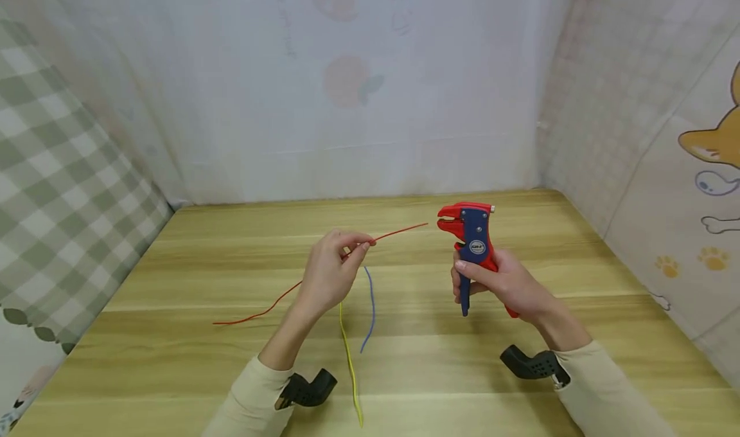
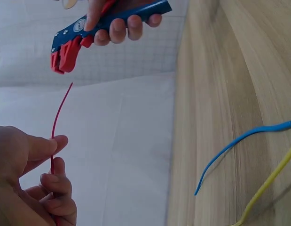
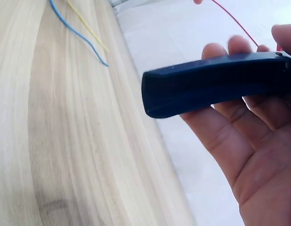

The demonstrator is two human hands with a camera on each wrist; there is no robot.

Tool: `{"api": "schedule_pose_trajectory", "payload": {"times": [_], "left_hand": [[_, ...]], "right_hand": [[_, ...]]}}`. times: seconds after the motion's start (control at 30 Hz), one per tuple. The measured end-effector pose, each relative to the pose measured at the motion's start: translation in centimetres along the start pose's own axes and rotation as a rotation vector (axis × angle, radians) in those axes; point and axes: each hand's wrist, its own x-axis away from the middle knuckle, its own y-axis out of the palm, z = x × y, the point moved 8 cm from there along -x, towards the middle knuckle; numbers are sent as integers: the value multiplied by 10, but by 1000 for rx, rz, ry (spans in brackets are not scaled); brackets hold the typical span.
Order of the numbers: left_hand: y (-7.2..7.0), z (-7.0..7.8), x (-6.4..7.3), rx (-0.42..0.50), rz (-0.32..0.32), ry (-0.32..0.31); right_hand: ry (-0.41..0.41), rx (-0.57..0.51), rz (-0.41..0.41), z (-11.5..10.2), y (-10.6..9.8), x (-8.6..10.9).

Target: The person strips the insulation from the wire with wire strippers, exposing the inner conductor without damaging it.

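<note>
My left hand (image 1: 334, 267) pinches a thin red wire (image 1: 401, 231) between thumb and forefinger. One end sticks out to the right, and the other trails left behind the wrist toward the table. Raised over the right half of the table, my right hand (image 1: 503, 283) grips a red and blue wire stripper (image 1: 475, 231) by its handles. The tool's red jaws face left, parted a little, and the wire's tip is a short gap away from them. In the left wrist view the red wire (image 2: 55, 120) points up toward the stripper (image 2: 67, 47). The blue handle (image 3: 216, 84) crosses my right fingers in the right wrist view.
A short blue wire (image 1: 372, 308) and a longer yellow wire (image 1: 349, 360) lie on the wooden table (image 1: 173, 373), below and right of my left hand. A pale printed curtain (image 1: 370, 135) hangs behind the table, and a green checked cloth (image 1: 52, 148) hangs at the left.
</note>
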Motion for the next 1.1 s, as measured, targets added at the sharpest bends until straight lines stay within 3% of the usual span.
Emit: {"api": "schedule_pose_trajectory", "payload": {"times": [0.3,0.77,1.1], "left_hand": [[-3,4,1,12,3,17],[4,3,2,35,-43,31],[6,6,4,29,-74,5]], "right_hand": [[28,22,-43,6,1,0],[48,32,-87,11,10,-3],[42,44,-85,11,13,-3]]}}
